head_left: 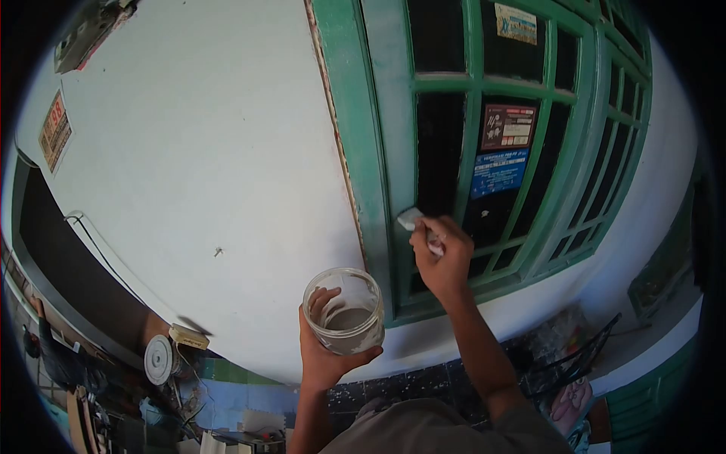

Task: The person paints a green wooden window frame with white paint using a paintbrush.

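My left hand is wrapped round a clear round tub with greyish paint inside, held in front of the white wall. In my right hand is a paintbrush, its bristles at the left side of the window frame. Part of this frame looks pale grey-blue, while the bars and outer strip are green. Behind the panes, dark glass carries a maroon sticker and a blue sticker.
The white wall spans the left and middle. A white fan, boxes and clutter lie at the lower left. Another person shows at the far left edge. At the lower right are a dark metal rack and a green door.
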`<state>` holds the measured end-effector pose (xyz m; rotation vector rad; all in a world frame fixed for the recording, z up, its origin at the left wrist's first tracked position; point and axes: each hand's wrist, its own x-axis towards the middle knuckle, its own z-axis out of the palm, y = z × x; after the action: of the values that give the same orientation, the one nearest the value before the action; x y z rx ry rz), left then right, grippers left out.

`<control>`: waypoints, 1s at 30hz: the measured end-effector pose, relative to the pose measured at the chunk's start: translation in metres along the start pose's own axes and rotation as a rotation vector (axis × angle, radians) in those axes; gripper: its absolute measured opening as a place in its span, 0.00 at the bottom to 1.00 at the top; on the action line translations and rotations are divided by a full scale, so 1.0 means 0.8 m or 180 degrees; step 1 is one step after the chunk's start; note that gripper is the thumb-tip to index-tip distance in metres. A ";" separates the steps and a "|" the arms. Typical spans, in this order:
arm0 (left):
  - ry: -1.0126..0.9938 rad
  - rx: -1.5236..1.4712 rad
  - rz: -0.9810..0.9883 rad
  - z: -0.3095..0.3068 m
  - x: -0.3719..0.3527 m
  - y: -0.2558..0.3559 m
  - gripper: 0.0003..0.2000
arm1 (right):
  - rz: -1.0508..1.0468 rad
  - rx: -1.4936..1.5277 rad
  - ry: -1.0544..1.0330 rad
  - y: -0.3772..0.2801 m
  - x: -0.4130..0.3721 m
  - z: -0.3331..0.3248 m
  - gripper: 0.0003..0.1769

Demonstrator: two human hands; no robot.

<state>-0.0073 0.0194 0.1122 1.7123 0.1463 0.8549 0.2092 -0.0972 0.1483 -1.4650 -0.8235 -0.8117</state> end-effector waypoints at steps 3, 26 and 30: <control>0.0021 0.0035 0.0074 0.003 0.002 0.002 0.60 | -0.0255 0.0137 0.0059 -0.037 0.066 -0.007 0.02; 0.0033 -0.0085 -0.0003 -0.012 0.021 0.011 0.58 | -0.1973 0.0702 0.0972 -0.195 0.360 -0.017 0.12; 0.0020 -0.0228 -0.0009 -0.018 0.026 0.009 0.57 | -0.1670 0.0628 0.0806 -0.140 0.320 -0.003 0.07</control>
<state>-0.0029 0.0389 0.1293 1.6424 0.1210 0.8540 0.2417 -0.0871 0.4257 -0.9533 -1.0755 -1.2399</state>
